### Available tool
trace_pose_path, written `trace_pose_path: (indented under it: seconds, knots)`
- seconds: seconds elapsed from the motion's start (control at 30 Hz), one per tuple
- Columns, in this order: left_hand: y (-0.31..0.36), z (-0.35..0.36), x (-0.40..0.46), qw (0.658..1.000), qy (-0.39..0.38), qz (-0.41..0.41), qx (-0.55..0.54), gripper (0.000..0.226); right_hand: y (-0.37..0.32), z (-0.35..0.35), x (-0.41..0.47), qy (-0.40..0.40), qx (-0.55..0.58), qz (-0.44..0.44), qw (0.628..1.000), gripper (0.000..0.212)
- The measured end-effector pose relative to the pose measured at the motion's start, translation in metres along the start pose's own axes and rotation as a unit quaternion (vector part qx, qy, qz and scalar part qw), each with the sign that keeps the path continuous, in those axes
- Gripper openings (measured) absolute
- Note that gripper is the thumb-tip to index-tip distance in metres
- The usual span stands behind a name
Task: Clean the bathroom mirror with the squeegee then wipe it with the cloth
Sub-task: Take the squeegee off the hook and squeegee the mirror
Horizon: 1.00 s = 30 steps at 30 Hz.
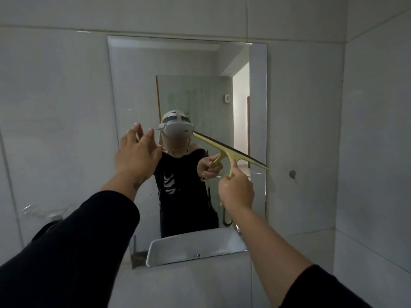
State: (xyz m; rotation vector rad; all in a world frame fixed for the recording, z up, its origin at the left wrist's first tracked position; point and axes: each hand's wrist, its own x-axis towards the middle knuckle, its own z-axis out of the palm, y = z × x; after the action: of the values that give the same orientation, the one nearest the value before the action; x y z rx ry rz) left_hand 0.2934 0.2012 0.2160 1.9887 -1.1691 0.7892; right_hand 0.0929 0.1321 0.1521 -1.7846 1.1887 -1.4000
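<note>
A frameless rectangular mirror (189,63) hangs on the pale tiled wall ahead. My right hand (236,191) grips the handle of a yellow squeegee (224,152), whose dark blade lies tilted across the right middle of the glass, running from upper left down to the mirror's right edge. My left hand (136,152) is raised in front of the mirror's left side, fingers spread, holding nothing. Whether it touches the glass I cannot tell. No cloth is in view.
The mirror reflects a person in dark clothes, a white basin (191,247) at its lower edge, and an open doorway on the right. A small wall hook (292,173) sits to the right of the mirror. Tiled walls meet in a corner at far right.
</note>
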Motion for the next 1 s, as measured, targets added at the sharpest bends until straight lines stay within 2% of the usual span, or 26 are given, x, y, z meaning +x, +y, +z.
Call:
trace_pose_path:
  seconds: [0.23,0.53,0.63,0.8,1.0]
  knots:
    - [-0.007,-0.016,-0.006,0.998,0.044,0.006,-0.046,0.050,-0.016,0.041,-0.039,-0.020,0.022,-0.040,0.999,0.056]
    - [-0.022,-0.016,-0.011,0.997,0.045,0.010,-0.058,0.051,-0.022,0.081,-0.064,-0.072,-0.072,-0.142,0.985,0.057]
    - [-0.023,-0.006,-0.016,0.998,0.036,0.002,-0.050,0.055,-0.014,0.067,-0.056,-0.095,-0.154,-0.199,0.963,0.058]
    - [-0.021,0.013,-0.028,0.999,0.029,-0.004,-0.033,0.061,-0.005,0.032,-0.038,-0.106,-0.305,-0.283,0.903,0.067]
    - [-0.013,0.030,-0.035,0.999,0.019,-0.003,-0.028,0.075,0.003,0.004,-0.019,-0.086,-0.376,-0.308,0.870,0.070]
